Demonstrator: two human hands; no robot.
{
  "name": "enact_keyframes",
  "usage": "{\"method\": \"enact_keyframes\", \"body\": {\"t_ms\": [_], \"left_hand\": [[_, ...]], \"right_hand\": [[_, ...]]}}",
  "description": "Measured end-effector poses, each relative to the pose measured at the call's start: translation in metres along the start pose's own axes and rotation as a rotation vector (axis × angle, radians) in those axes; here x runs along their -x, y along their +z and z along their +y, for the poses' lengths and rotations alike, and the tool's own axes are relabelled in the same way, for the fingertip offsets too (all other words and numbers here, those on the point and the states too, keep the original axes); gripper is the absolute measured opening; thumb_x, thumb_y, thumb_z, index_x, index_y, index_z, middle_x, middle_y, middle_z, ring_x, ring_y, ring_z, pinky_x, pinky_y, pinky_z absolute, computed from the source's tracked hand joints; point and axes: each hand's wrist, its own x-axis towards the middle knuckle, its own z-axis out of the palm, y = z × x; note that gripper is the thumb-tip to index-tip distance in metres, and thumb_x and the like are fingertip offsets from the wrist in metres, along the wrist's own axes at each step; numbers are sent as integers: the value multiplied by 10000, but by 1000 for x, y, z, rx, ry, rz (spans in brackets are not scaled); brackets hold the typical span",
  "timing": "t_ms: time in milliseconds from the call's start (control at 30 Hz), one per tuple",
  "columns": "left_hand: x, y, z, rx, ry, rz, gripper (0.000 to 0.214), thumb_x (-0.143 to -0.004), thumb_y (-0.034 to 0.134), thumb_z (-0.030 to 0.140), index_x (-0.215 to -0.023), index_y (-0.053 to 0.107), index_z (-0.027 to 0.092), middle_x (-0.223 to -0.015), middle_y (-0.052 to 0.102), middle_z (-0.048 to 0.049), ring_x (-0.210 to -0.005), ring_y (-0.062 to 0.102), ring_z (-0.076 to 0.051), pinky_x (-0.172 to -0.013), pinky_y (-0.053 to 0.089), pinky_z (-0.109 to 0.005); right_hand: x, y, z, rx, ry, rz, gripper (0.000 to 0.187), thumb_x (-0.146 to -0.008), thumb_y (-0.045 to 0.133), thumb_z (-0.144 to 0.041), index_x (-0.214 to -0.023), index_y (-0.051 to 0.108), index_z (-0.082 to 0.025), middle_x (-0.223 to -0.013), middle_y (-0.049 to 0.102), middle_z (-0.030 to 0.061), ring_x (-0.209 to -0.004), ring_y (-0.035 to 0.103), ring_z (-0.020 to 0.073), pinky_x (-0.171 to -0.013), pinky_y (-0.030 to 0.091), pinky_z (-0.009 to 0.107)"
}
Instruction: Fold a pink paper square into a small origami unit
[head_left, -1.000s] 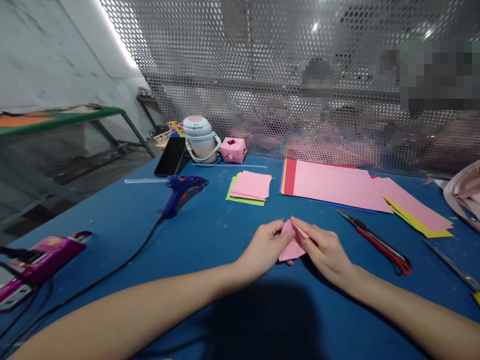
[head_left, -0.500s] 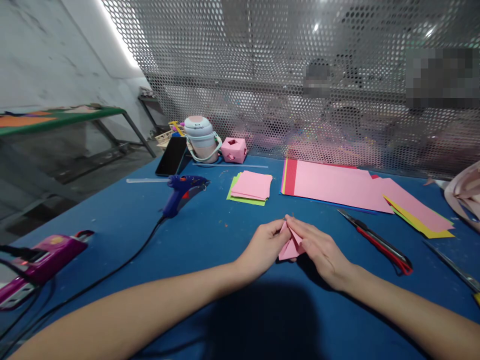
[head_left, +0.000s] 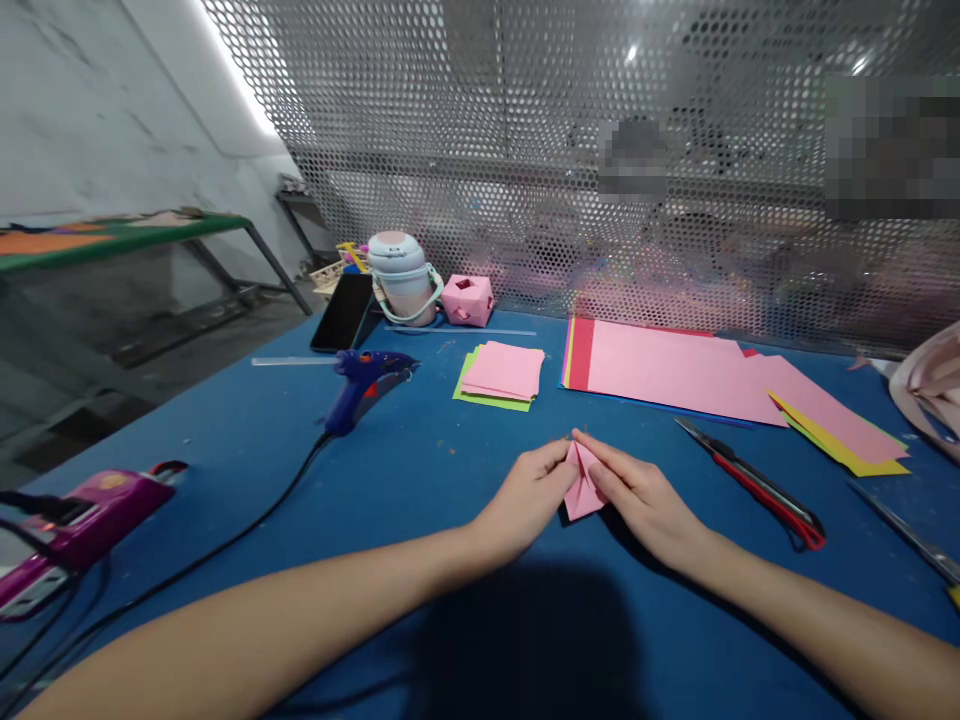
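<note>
A small folded piece of pink paper (head_left: 582, 492) lies on the blue table (head_left: 420, 450) in front of me. My left hand (head_left: 525, 500) pinches its left edge, fingers closed on it. My right hand (head_left: 637, 495) presses along its right side and top, index finger laid over the fold. The two hands meet at the paper's upper tip.
A stack of small pink and green squares (head_left: 501, 373) and large pink sheets (head_left: 667, 370) lie beyond. A red-handled utility knife (head_left: 757, 485) lies to the right. A blue glue gun (head_left: 364, 380) with its cord, a phone (head_left: 343, 312), a pale flask (head_left: 401, 278) and a pink paper cube (head_left: 466, 299) are on the left.
The pink paper has been folded narrower and flatter against the table. My right-hand fingers have slid in over it towards my left hand.
</note>
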Motion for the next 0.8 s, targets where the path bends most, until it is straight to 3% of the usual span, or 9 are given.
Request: {"method": "enact_keyframes", "body": {"t_ms": [200, 400, 567, 800], "left_hand": [[2, 5, -8, 51, 12, -55, 200, -705, 535, 186, -902, 506, 179, -793, 548, 29, -742, 524, -127, -688, 437, -224], [-2, 6, -16, -29, 68, -7, 84, -772, 529, 211, -804, 456, 187, -723, 485, 51, -681, 452, -107, -641, 388, -207], [-2, 4, -12, -176, 76, 30, 132, -812, 487, 238, -704, 436, 182, -639, 394, 65, -601, 347, -97, -563, 300, -209], [-1, 3, -13, -198, 68, 22, 123, -798, 476, 233, -689, 470, 175, -678, 469, 40, -656, 417, -113, -622, 341, -216]], "right_hand": [[-1, 1, 3, 11, -18, 20, 430, -950, 415, -360, -1351, 504, -230, -1365, 538, 37, -1244, 514, 198, -1086, 369, 403], [-1, 3, 6, 39, -52, 25, 432, -947, 424, -320, -1352, 503, -189, -1366, 534, 59, -1248, 510, 202, -1086, 373, 395], [1, 5, 8, 70, -83, 7, 437, -959, 403, -324, -1377, 469, -212, -1389, 512, 52, -1270, 485, 193, -1106, 344, 403], [3, 2, 0, 78, -50, -50, 506, -975, 345, -399, -1416, 404, -158, -1447, 432, 84, -1336, 397, 202, -1133, 283, 432]]}}
